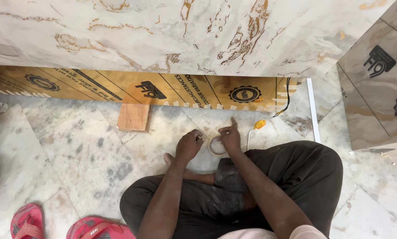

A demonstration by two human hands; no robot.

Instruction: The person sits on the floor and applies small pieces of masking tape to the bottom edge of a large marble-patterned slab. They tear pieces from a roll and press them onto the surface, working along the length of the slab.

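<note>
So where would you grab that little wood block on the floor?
Take the wood block by its two long side edges, coming straight down from above. It lies flat on the floor, so only the top and edges show, and its far end sits against the panel, blocking that side. Both hands are busy with the tape roll.

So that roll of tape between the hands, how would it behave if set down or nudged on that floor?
The roll of tape is a thin hollow ring, so it probably feels light. Stood on edge on the polished stone floor, it would likely roll or tip flat; lying flat, it may slide easily. The right hand and left hand both grip it, which suggests it holds its shape.
</note>
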